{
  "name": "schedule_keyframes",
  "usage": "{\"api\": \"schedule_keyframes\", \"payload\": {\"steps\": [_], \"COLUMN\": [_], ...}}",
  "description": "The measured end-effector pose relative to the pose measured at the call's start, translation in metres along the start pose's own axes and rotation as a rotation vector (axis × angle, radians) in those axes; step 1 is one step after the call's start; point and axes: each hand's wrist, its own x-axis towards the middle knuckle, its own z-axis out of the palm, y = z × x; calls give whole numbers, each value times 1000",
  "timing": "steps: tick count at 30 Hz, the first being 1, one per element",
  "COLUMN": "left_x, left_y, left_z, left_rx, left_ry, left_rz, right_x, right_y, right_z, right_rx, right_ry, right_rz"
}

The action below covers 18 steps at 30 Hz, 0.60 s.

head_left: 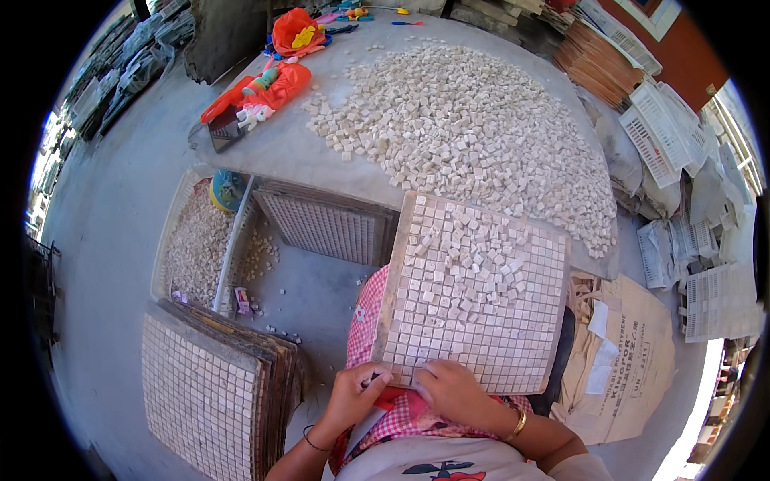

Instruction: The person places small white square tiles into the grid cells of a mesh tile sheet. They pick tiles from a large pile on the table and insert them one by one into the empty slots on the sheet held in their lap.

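Observation:
A square grid tray filled with small pale stone tiles rests tilted over my lap, one end towards the table. Loose tiles lie scattered on top of its far half. My left hand is closed at the tray's near left corner, thumb bent against the curled fingers; whatever is between them is hidden. Along the near edge, my right hand bends over the bottom row, its fingers curled together and touching the tiles. Anything in those fingertips is too small to make out.
A large heap of loose tiles covers the table ahead. Stacked tile trays stand at left, near a white bin of chips. A phone and red plastic bags lie far left. Paper sacks lie right.

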Motion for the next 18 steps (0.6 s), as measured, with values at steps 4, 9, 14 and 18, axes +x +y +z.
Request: {"api": "schedule_keyframes", "payload": {"steps": [4, 9, 14, 18], "left_x": [0, -2, -1, -1], "left_y": [1, 5, 5, 10], "left_z": [0, 0, -5, -6], "left_rx": [1, -6, 8, -59], "left_ry": [4, 43, 63, 59], "left_rz": [4, 39, -7, -47], "right_x": [-3, -3, -1, -6], "right_y": [-3, 1, 2, 8], "right_z": [2, 4, -3, 9], "right_rx": [32, 46, 147, 79], "right_ry": [-21, 10, 6, -46], "right_rz": [75, 165, 164, 79]}}
